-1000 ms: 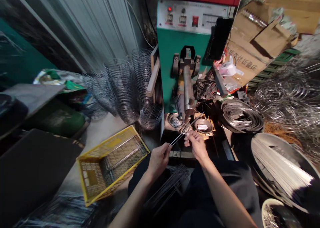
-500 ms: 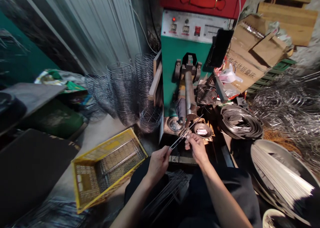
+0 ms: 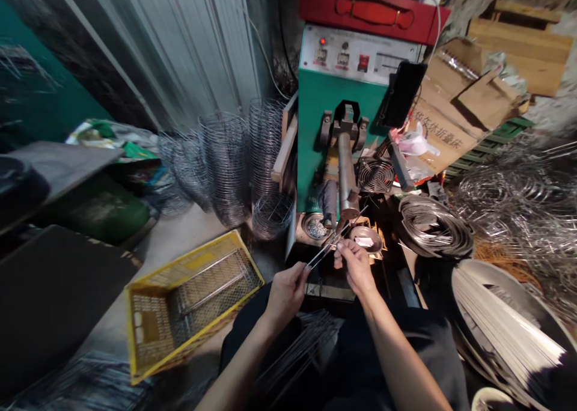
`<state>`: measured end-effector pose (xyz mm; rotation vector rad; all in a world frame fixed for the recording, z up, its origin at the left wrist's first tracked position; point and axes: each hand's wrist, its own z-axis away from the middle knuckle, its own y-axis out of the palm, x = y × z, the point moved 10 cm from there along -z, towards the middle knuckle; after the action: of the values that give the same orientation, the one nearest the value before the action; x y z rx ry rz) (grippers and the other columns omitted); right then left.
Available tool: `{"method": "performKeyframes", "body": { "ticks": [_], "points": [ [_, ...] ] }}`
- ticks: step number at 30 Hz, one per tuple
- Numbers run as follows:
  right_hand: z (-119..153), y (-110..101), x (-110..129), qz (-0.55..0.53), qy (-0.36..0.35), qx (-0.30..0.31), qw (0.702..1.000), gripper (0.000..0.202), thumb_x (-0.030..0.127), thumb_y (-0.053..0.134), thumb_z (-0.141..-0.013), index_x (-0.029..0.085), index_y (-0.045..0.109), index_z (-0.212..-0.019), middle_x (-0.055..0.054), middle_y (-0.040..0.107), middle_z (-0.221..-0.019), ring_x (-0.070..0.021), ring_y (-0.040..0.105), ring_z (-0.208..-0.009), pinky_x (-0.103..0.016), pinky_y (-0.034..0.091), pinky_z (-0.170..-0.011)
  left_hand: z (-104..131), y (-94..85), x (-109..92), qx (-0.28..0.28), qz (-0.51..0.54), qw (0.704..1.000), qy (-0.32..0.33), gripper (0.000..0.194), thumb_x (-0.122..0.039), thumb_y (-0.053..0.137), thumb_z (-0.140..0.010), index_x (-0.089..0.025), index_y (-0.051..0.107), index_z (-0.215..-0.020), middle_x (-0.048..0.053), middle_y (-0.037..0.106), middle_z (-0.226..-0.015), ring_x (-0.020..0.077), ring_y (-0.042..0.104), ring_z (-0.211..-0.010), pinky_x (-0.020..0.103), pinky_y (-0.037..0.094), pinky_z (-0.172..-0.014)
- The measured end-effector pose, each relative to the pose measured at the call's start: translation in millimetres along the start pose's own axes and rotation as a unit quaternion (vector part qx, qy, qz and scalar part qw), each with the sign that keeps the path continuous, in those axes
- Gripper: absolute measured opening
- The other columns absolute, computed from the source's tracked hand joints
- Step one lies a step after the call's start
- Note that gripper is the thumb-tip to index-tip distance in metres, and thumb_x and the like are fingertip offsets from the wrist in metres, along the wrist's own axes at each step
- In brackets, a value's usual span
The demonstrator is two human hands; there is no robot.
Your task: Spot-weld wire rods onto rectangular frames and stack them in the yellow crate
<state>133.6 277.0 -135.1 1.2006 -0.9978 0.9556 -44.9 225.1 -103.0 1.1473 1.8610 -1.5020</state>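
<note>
At left, a yellow crate [image 3: 147,325] with a few thin rods [image 3: 211,291] inside; behind it, upright wire cylinders [image 3: 224,170]; nearer the middle, the left hand [image 3: 287,289], thumb and fingers clamped on a thin metal rod [image 3: 319,257], slanting up and away toward the green machine [image 3: 311,128]. Then the right hand [image 3: 356,267], thumb and fingertips pinched together right by the rod, anything between them too small to tell; just beyond, a shallow dish [image 3: 377,241]; farther right, coiled flat strip [image 3: 435,228]; lastly, a wide basin [image 3: 484,271] with pale strips [image 3: 505,321].
</note>
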Motion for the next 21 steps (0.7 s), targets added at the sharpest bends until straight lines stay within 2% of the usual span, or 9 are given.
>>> {"method": "performKeyframes", "body": {
  "ticks": [11, 18, 21],
  "points": [
    [-5.6, 3.5, 1.5, -0.005, 0.001, 0.002, 1.0, 0.027, 0.039, 0.075, -0.074, 0.016, 0.061, -0.068, 0.001, 0.06, -0.06, -0.0071, 0.049, -0.044, -0.019, 0.042, -0.043, -5.9, 1.0, 5.1, 0.008, -0.01, 1.0, -0.005, 0.032, -0.031, 0.041, -0.099, -0.02, 0.046, -0.069, -0.004, 0.043, -0.058, 0.0102, 0.043, -0.053, 0.023, 0.029, -0.055],
    [-7.5, 3.3, -8.2, -0.035, 0.024, 0.005, 0.999, 0.028, 0.041, 0.077, -0.072, 0.017, 0.064, -0.075, 0.002, 0.059, -0.06, -0.007, 0.047, -0.043, -0.019, 0.041, -0.042, -6.7, -2.0, 1.7, 0.006, -0.007, 1.0, -0.006, 0.034, -0.032, 0.042, -0.098, -0.02, 0.046, -0.068, -0.004, 0.044, -0.057, 0.0096, 0.044, -0.051, 0.023, 0.029, -0.054],
    [-6.4, 2.5, -7.5, -0.025, 0.019, 0.009, 0.999, 0.029, 0.042, 0.077, -0.073, 0.016, 0.062, -0.072, 0.002, 0.059, -0.059, -0.0068, 0.048, -0.044, -0.019, 0.042, -0.043, -7.1, -2.6, 0.3, 0.007, -0.012, 1.0, 0.001, 0.034, -0.033, 0.042, -0.098, -0.019, 0.048, -0.068, -0.004, 0.044, -0.055, 0.0092, 0.044, -0.05, 0.022, 0.029, -0.053]
  ]
}}
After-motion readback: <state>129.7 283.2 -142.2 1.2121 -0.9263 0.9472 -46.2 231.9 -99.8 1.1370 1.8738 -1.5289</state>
